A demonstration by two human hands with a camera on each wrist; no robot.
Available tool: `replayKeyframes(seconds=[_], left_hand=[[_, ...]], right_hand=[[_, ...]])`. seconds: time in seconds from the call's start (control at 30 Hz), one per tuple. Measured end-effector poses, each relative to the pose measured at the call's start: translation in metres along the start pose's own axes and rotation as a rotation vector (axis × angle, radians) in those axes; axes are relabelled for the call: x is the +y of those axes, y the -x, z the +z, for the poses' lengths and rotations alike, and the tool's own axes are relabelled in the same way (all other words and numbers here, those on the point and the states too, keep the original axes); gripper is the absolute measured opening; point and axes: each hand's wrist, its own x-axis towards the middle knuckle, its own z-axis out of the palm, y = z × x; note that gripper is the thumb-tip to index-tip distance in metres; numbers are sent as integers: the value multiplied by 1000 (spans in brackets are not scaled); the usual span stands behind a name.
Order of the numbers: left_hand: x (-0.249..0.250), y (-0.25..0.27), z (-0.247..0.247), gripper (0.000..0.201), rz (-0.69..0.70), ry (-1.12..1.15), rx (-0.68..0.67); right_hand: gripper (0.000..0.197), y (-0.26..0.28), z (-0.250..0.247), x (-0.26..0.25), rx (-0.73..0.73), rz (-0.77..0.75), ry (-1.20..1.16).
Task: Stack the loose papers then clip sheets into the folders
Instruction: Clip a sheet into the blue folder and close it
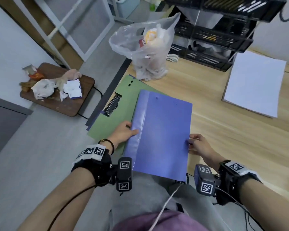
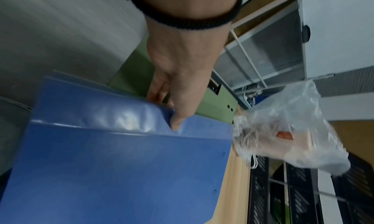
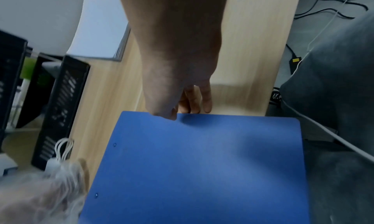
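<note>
A closed blue folder (image 1: 162,135) is held over the desk's near left corner, its near end past the desk edge above my lap. My left hand (image 1: 132,129) pinches its glossy spine (image 2: 125,118), thumb on top and fingers underneath. My right hand (image 1: 193,142) pinches the opposite long edge (image 3: 222,117), thumb on the cover, fingers below. Under it an open green folder (image 1: 117,114) lies with its metal clip (image 1: 113,105) showing. A stack of white paper (image 1: 255,84) rests at the desk's right.
A clear plastic bag (image 1: 145,47) full of items stands behind the folders. Black mesh trays (image 1: 215,39) line the back of the wooden desk (image 1: 223,130). A low brown stool (image 1: 83,104) with crumpled rubbish sits on the floor to the left.
</note>
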Motion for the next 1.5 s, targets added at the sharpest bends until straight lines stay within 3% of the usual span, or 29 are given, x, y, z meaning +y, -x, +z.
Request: replayKeyframes(seconds=[0.13, 0.27, 0.5, 0.67, 0.73, 0.8, 0.97, 1.03, 1.17, 1.33, 1.5], left_hand=[[22, 5, 50, 11, -14, -26, 5], [45, 17, 108, 26, -23, -45, -1], [89, 43, 204, 21, 19, -93, -90], [113, 53, 255, 17, 61, -212, -183], [122, 55, 268, 37, 97, -256, -198], [132, 62, 275, 47, 133, -288, -207], [147, 74, 279, 33, 160, -254, -301], [146, 74, 279, 30, 147, -261, -320], [144, 75, 272, 31, 117, -289, -384], [153, 82, 255, 19, 101, -294, -430], [180, 85, 214, 49, 203, -288, -568]], right_hand=[[9, 11, -48, 27, 37, 6, -73], [5, 22, -103, 62, 59, 26, -152], [13, 48, -188, 109, 182, 12, -279], [6, 59, -228, 130, 300, 5, -381], [14, 64, -237, 131, 293, -24, -410], [20, 68, -242, 129, 321, -36, -456], [32, 76, -249, 115, 452, -44, -598], [28, 78, -250, 111, 453, -64, -634], [16, 92, -246, 98, 392, -114, -658], [7, 123, -231, 55, 271, -279, -622], [7, 144, -198, -5, 114, -415, -504]])
